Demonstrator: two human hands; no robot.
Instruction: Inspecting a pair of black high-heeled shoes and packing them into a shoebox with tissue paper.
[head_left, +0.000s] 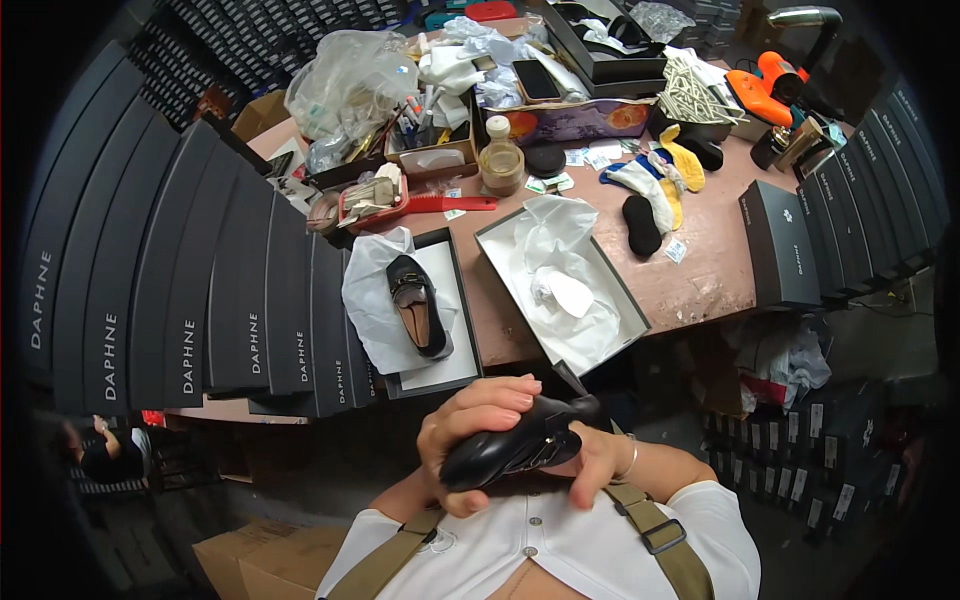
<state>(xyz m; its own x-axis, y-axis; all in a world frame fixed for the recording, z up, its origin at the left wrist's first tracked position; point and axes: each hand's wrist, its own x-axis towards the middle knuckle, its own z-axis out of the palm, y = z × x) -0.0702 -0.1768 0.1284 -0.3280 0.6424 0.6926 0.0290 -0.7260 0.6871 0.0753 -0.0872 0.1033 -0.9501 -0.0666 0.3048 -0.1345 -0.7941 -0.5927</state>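
A black loafer (pixel 515 448) with a metal buckle is held up in front of my chest. My left hand (pixel 478 415) wraps over its toe end, with the fingers on top and the thumb below. Around the other end is my right hand (pixel 592 462), its thumb showing and its other fingers mostly hidden behind the shoe. A matching black loafer (pixel 418 310) lies on white paper in the shoe box (pixel 460 372) on the table. To the right of it sits a shoe box (pixel 630 318) lined with crumpled white tissue (pixel 545 235).
Dark shoe boxes (pixel 165 270) stand in a row at the left, more (pixel 785 245) at the right. Across the back of the pink table (pixel 700 285) are a bottle (pixel 500 160), a phone (pixel 537 80), a red-handled tool (pixel 450 203), coloured cloths (pixel 665 180) and an orange heat gun (pixel 765 90).
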